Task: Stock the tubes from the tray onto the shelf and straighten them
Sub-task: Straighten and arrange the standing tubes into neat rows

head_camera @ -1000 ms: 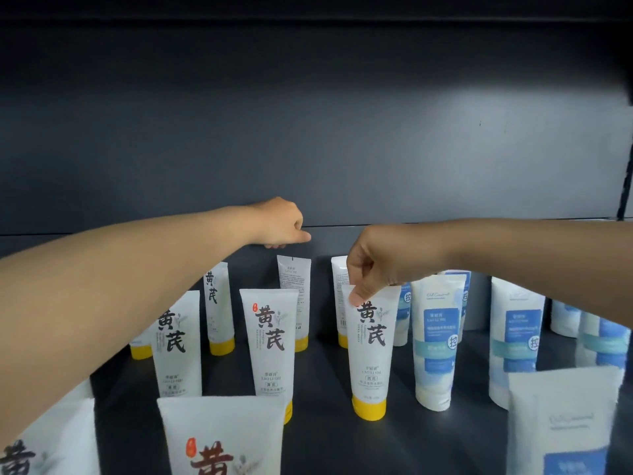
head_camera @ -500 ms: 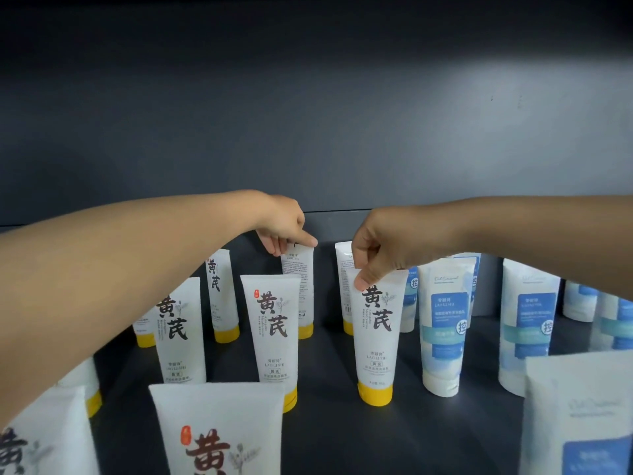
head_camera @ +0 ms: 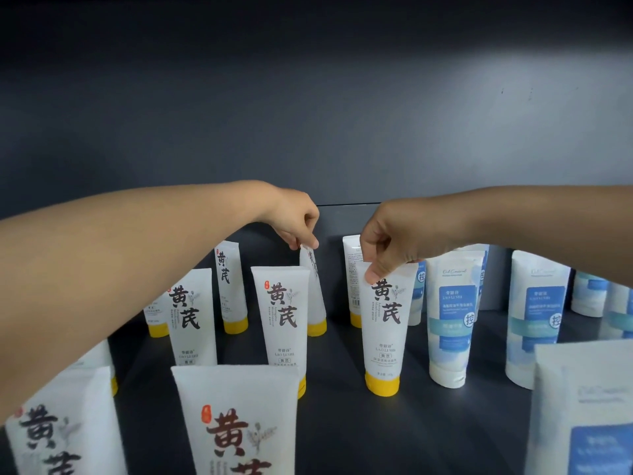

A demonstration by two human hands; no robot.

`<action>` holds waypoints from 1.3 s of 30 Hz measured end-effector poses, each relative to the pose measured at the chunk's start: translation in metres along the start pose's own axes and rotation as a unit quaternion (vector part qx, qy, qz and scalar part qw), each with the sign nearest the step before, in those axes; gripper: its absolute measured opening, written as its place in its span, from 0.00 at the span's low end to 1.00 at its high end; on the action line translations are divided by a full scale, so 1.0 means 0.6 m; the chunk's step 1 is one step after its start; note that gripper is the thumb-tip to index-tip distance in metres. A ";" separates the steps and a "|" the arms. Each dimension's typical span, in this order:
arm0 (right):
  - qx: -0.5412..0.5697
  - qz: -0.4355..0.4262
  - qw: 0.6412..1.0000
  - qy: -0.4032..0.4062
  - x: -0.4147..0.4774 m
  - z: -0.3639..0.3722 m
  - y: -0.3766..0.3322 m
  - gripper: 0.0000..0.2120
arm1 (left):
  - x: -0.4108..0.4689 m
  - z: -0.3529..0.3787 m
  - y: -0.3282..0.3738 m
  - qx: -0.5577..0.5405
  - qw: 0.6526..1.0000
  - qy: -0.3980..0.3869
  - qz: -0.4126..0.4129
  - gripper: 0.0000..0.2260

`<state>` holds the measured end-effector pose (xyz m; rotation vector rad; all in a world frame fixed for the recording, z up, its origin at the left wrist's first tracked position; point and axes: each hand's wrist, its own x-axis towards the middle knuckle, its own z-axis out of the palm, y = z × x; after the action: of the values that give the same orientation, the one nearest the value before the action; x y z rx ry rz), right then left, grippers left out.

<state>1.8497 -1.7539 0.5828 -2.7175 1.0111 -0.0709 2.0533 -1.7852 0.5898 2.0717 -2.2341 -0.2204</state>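
The fingers of our right hand pinch the flat top edge of the front yellow-capped tube, which stands cap-down on the dark shelf. Our left hand pinches the top of the rear tube, turned nearly edge-on. Both wrists bend downward, forearms reaching in from either side.

dark grey matte back panel fills the upper view, brightest in a soft light patch right of centre and fading to near black along the top edge, 1 thin horizontal seam low on it, dark shelf deck below with dull sheen
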 end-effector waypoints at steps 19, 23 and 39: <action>-0.041 -0.009 0.999 -0.001 0.004 -0.003 -0.006 0.09 | 0.009 0.005 -0.012 0.152 0.985 0.040 0.075 0.11; -0.043 -0.010 0.999 -0.006 0.009 -0.003 -0.005 0.09 | 0.014 0.007 -0.016 0.166 0.982 0.047 0.075 0.07; -0.067 -0.015 0.998 -0.012 0.008 -0.005 -0.005 0.10 | 0.017 -0.002 -0.015 0.212 0.974 0.027 0.074 0.07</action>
<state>1.8550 -1.7554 0.5866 -2.8475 1.0018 0.0243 2.0616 -1.7960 0.5890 2.0382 -2.5645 0.3519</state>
